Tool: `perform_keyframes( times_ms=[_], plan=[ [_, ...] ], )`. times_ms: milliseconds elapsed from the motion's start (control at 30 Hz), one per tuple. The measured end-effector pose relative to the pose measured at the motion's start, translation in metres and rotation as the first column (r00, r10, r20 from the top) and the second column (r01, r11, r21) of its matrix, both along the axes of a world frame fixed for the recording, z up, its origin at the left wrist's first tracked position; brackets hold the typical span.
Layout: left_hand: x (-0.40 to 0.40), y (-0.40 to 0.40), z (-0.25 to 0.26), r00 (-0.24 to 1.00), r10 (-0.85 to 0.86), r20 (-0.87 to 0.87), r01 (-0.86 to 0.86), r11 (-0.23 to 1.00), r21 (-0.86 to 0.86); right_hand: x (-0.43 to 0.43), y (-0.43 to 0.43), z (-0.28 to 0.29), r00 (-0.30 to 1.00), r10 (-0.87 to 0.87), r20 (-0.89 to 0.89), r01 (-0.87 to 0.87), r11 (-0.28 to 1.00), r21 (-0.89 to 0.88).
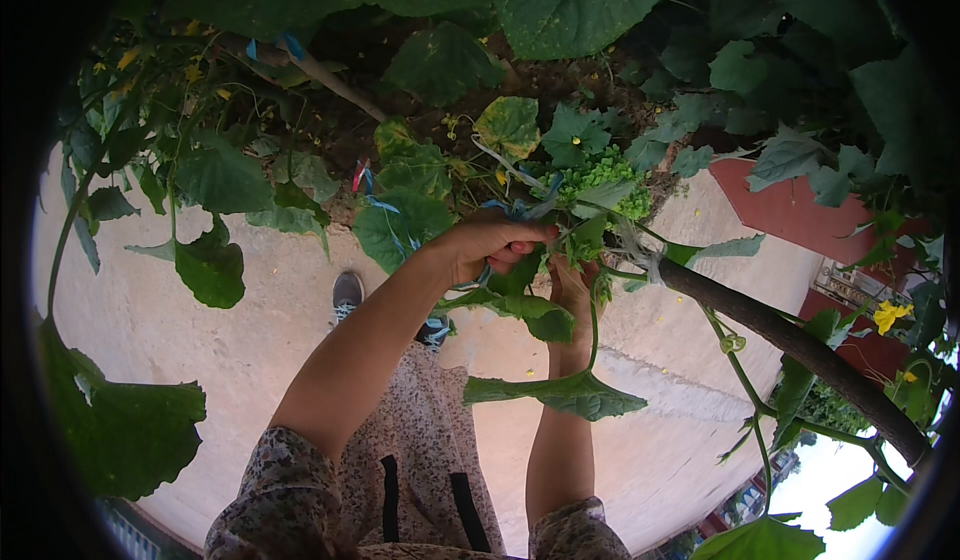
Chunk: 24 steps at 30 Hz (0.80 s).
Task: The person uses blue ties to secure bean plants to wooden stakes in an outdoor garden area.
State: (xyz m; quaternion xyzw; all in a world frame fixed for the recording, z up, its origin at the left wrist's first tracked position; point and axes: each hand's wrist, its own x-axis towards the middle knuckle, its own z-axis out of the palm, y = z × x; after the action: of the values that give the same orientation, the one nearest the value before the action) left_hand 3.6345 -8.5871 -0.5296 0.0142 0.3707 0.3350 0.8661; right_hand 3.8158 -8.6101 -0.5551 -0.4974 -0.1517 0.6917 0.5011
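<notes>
My left hand [501, 245] has its fingers curled closed at a vine beside a wooden pole, its index finger and thumb pointing right. A blue plastic strip [517, 207] runs along the top of this hand. Just right of it, my right hand [571, 279] is raised against a green shoot [586, 245], its fingertips partly hidden by leaves. Both hands are close together near the upper end of the dark wooden pole [780, 331]. Pale, clear plastic tie [646, 256] is wound around that end. A drooping leaf [559, 393] crosses in front of my right forearm.
Large leaves [585, 5] overhang the top. A second pole [322, 72] with blue ties leans at upper left. A trailing vine [750, 395] and a yellow flower [892, 316] are at right. Below lies a concrete floor [247, 350], with my shoe [347, 290] on it.
</notes>
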Motion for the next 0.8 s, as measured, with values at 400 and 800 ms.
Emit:
perform_keyframes(
  times_ms=[400,800],
  plan=[
    [0.007,0.003,0.007,0.978,-0.064,-0.199,0.075,0.996,0.052,0.007,0.006,0.0,0.931,0.129,0.341,-0.179,0.977,0.118],
    [0.02,-0.003,-0.009,0.955,0.111,-0.273,-0.115,0.993,0.001,-0.031,0.002,0.045,0.979,-0.047,0.198,0.039,0.998,0.043]
  ],
)
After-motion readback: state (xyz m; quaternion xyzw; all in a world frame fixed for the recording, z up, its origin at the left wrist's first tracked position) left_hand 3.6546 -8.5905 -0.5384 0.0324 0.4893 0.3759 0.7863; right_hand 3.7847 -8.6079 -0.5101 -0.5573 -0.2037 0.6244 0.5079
